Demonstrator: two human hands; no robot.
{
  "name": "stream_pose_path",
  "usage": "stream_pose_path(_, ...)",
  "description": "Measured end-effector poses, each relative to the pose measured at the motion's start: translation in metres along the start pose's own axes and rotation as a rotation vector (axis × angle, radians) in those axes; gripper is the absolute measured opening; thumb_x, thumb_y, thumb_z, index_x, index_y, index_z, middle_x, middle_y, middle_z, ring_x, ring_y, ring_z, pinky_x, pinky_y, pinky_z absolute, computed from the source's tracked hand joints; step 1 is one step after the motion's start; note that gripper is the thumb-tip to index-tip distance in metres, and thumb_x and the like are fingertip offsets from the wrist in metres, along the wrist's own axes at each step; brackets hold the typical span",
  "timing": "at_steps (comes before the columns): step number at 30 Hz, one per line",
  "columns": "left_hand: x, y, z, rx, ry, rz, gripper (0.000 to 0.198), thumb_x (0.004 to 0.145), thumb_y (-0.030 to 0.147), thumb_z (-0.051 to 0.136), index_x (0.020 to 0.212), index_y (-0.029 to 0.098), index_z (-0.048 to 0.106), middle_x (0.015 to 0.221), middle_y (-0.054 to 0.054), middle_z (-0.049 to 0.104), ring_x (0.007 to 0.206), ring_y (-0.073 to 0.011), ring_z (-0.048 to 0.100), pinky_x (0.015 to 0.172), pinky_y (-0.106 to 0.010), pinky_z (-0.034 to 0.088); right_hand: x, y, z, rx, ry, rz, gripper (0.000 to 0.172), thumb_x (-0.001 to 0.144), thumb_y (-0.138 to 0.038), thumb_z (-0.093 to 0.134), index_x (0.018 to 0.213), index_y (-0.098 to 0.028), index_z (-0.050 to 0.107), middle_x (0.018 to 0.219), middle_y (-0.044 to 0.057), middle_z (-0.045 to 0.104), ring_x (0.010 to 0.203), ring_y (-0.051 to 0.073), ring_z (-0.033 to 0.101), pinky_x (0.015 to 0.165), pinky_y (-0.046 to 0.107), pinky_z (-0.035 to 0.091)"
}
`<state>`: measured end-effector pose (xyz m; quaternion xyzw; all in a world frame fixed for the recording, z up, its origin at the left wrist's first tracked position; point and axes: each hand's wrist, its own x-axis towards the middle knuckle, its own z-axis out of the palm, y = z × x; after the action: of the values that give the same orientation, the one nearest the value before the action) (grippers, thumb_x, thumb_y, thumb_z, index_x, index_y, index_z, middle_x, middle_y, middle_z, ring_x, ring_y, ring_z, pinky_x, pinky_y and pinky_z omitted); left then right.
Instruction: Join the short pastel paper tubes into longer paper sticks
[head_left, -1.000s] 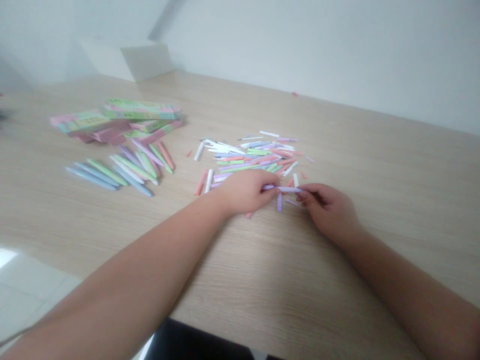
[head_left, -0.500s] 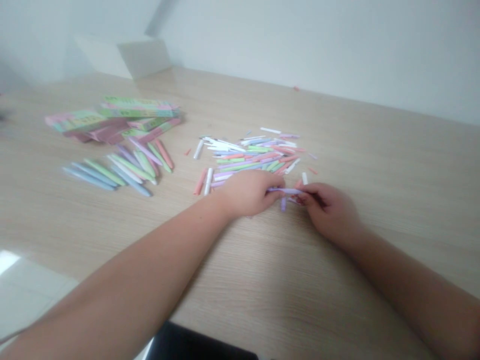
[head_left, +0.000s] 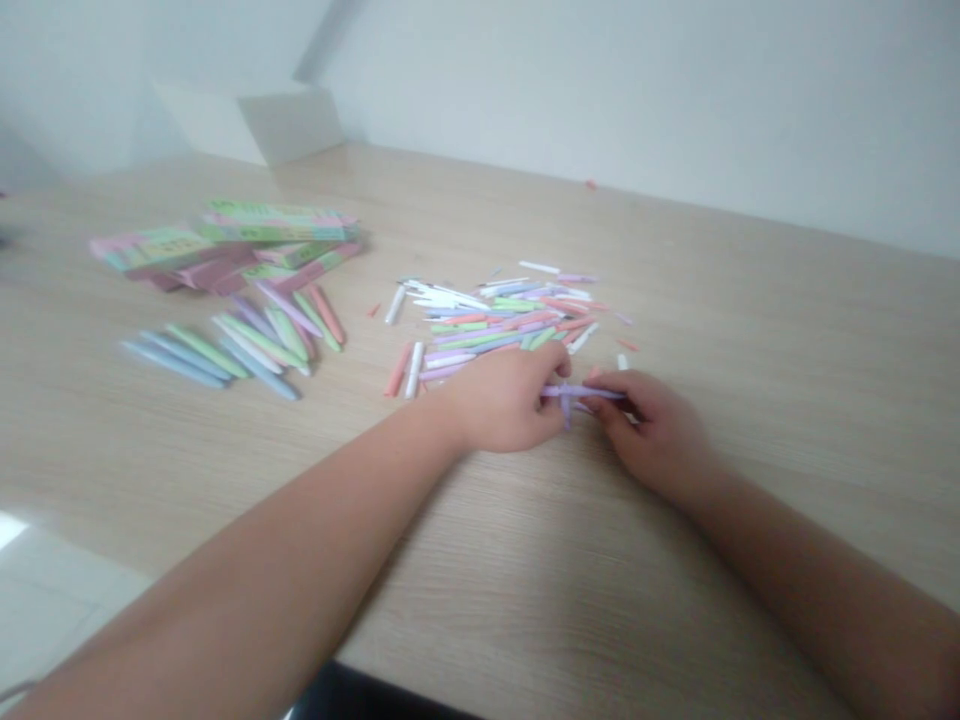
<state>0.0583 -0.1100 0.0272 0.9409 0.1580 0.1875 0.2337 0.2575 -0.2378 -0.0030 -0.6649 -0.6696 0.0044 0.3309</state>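
A slim purple pen (head_left: 577,392) lies sideways between my two hands above the table. My left hand (head_left: 506,400) closes round its left end, with the index finger raised off the barrel. The thumb and fingers of my right hand (head_left: 656,425) pinch the right part of the pen. Under the pen, a short purple piece (head_left: 567,412) points toward me, partly hidden. Just beyond my hands spreads a pile of pastel pen parts (head_left: 517,325), with barrels, caps and thin white pieces. A red tube and a white tube (head_left: 415,370) are left of my left hand.
Whole-looking pastel pens (head_left: 262,340) lie in a loose group at the left. Behind them are pink-and-green boxes (head_left: 277,222). A white folded card or box (head_left: 289,125) stands against the wall. A dark object (head_left: 375,695) sits at the table's near edge.
My left index finger has lifted off the purple pen, showing more of its barrel. The pen's right end now reaches farther over my right fingers. The view has shifted slightly.
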Motion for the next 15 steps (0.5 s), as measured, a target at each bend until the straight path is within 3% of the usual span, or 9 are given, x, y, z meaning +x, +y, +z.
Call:
stream_pose_path(3, 0.0005, -0.0036, -0.0001, -0.046, -0.004, 0.040, 0.022, 0.090, 0.026, 0.052, 0.110, 0.022, 0.059, 0.091, -0.005, 0.071, 0.080, -0.0214, 0.065, 0.065, -0.032, 0.045, 0.0001, 0.0007, -0.0016, -0.013, 0.003, -0.014, 0.019, 0.098, -0.037, 0.058, 0.111, -0.028, 0.070, 0.104, 0.006, 0.074, 0.087, 0.025, 0.070, 0.077, 0.042, 0.058)
stream_pose_path(7, 0.0018, -0.0065, -0.0013, -0.037, 0.000, 0.043, 0.023, 0.095, 0.030, 0.052, 0.116, 0.022, 0.057, 0.103, -0.005, 0.072, 0.090, -0.0225, 0.066, 0.072, -0.033, 0.046, 0.0006, 0.0006, -0.0042, -0.013, 0.015, 0.005, 0.019, 0.098, -0.036, 0.059, 0.111, -0.027, 0.069, 0.101, 0.007, 0.074, 0.085, 0.024, 0.070, 0.073, 0.039, 0.057)
stream_pose_path(15, 0.0056, -0.0054, 0.0005, -0.101, 0.039, 0.042, 0.020, 0.095, 0.038, 0.058, 0.099, 0.021, 0.069, 0.089, -0.001, 0.071, 0.081, -0.0175, 0.063, 0.069, -0.028, 0.042, 0.0008, -0.0002, -0.0070, -0.048, 0.060, -0.063, 0.016, 0.096, -0.031, 0.060, 0.108, -0.024, 0.069, 0.096, 0.006, 0.074, 0.081, 0.022, 0.069, 0.070, 0.035, 0.055)
